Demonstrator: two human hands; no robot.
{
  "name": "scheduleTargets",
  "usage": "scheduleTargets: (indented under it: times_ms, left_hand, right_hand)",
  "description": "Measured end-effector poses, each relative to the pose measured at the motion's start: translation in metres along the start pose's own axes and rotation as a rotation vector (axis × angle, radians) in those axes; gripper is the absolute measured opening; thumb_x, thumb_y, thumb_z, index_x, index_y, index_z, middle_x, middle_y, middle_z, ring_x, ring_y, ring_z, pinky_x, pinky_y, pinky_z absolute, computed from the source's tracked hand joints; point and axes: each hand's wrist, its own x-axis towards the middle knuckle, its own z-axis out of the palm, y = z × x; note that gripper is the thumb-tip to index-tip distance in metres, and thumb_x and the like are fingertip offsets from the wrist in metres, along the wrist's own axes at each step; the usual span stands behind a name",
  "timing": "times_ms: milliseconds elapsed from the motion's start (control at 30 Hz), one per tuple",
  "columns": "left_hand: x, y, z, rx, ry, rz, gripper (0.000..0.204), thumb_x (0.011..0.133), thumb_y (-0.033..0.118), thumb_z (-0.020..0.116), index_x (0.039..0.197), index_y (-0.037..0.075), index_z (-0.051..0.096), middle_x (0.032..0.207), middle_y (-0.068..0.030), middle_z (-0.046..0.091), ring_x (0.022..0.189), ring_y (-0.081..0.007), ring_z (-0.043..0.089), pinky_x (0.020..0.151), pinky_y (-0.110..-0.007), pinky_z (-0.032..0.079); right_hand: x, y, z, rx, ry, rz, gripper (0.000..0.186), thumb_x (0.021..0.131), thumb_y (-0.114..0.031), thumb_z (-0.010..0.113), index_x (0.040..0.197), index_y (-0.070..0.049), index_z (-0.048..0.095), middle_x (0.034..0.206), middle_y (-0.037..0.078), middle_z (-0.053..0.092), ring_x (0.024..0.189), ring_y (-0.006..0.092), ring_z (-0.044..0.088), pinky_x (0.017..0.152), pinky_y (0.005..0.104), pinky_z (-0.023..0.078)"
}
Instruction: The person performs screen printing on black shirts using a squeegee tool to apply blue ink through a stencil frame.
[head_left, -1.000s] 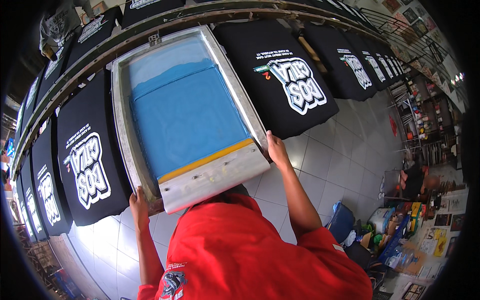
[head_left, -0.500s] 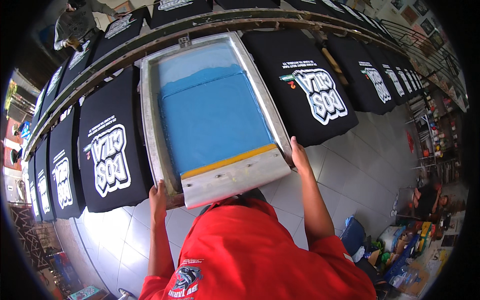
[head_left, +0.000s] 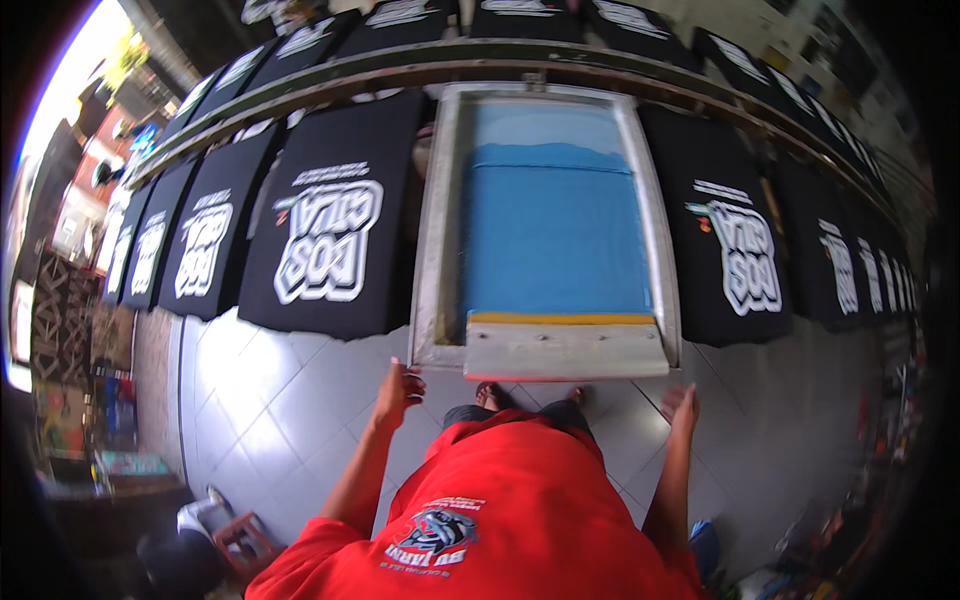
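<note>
A screen-printing frame [head_left: 432, 230] with metal sides lies straight in front of me, its mesh [head_left: 555, 240] mostly blue with a paler band at the far end. Across its near end rests a wide squeegee [head_left: 565, 352] with a silver metal holder and a yellow blade. Just off the frame's near left corner, my left hand [head_left: 400, 390] hangs with loosely bent fingers, holding nothing. My right hand [head_left: 682, 405], a little blurred, is below the near right corner, apart from the frame, its fingers loose and nothing in them.
Black printed shirts lie along the rack on both sides, the closest being a left shirt [head_left: 325, 220] and a right shirt [head_left: 722, 230]. Behind a long rail [head_left: 380, 78] runs another row of shirts. Grey floor tiles [head_left: 270, 400] and a red stool [head_left: 243, 540] show below.
Both hands have come off the frame's near corners and now hang beside them. My view has turned, so the frame appears straighter and further right. The squeegee stays at the near end.
</note>
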Motion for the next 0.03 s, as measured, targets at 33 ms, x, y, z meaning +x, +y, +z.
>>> scheduleTargets:
  times_ms: [33]
  left_hand:
    - [-0.0029,-0.0294,-0.013,0.035,0.013,-0.065,0.057,0.096,0.061,0.045,0.105,0.006,0.059,0.077,-0.0058,0.06,0.07,-0.0178,0.059,0.064,-0.035,0.051]
  right_hand:
    - [0.003,-0.0048,0.014,-0.023,-0.052,-0.002,0.074,0.095,-0.067,0.038,0.123,-0.001,0.056,0.109,0.012,0.066,0.09,0.0226,0.064,0.077,0.0382,0.052]
